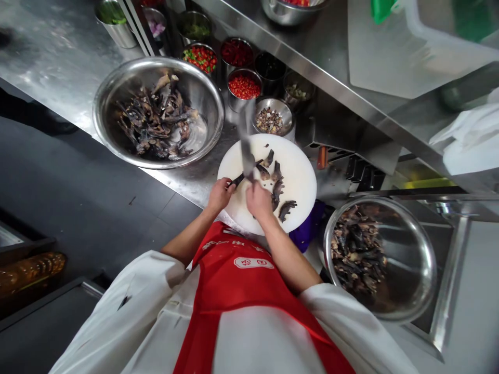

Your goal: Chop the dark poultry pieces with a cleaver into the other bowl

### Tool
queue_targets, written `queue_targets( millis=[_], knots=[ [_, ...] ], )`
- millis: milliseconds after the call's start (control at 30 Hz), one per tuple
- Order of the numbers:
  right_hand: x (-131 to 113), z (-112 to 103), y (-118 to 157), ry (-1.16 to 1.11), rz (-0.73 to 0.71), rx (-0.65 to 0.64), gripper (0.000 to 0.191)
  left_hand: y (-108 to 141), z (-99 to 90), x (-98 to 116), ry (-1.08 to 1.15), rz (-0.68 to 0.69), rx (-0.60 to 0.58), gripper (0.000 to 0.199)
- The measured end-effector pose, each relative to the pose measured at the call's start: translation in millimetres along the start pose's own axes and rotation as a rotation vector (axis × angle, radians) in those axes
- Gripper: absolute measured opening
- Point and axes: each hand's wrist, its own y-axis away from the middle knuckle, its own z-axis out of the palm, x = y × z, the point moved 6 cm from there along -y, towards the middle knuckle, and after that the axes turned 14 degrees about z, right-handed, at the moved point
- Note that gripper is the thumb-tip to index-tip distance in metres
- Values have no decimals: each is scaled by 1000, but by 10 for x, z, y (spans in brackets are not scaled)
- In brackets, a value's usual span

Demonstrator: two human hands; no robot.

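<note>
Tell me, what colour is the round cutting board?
The cutting board is white; the head view shows it best.

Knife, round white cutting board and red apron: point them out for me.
Knife (246,150), head view, blurred blade.
Round white cutting board (303,174), head view, bare right side.
Red apron (238,285), head view, middle of front.

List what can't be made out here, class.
Head view:
Silver metal cleaver: blade blurred, handle hidden by right hand.
Dark slender piece: end hidden by left hand.
Upper round silver metal bowl: cut off by top edge.
Crumpled purple cloth: partly hidden by round white board.
</note>
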Motion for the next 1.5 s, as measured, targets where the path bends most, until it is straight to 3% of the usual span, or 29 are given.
queue_targets(
  millis=[67, 167, 333, 467, 700, 833, 1000, 1167, 1333, 1500],
  knots=[
    [28, 218, -86, 83, 73, -93, 28, 10, 13, 35, -30, 25, -18, 16],
    [45, 320, -136, 115, 86, -121, 25, 31, 24, 95, -58, 36, -30, 19],
    [194, 251, -99, 33, 82, -97, 25, 114, 84, 229, -114, 67, -149, 39],
    [384, 72, 49, -121, 36, -26, 24, 175, 195, 358, -192, 126, -248, 55],
    [1043, -259, 589, -460, 219, 0, 28, -16, 378, 493, -386, 170, -381, 40],
    [1643, -218, 1068, -684, 429, 22, 29, -147, 405, 578, -360, 134, -403, 29],
    [2237, 118, 1741, -1000, 658, -110, 32, -149, 733, 984, -328, 298, -437, 25],
    [2453, 349, 2160, -1224, 781, -259, 30, -118, 1091, 1208, -452, 299, -478, 47],
    [2584, 436, 2198, -1314, 792, -393, 26, -101, 1205, 1211, -549, 293, -480, 55],
    [2638, 472, 2010, -1247, 656, -523, 28, -23, 1234, 1275, -560, 261, -450, 50]
  ],
)
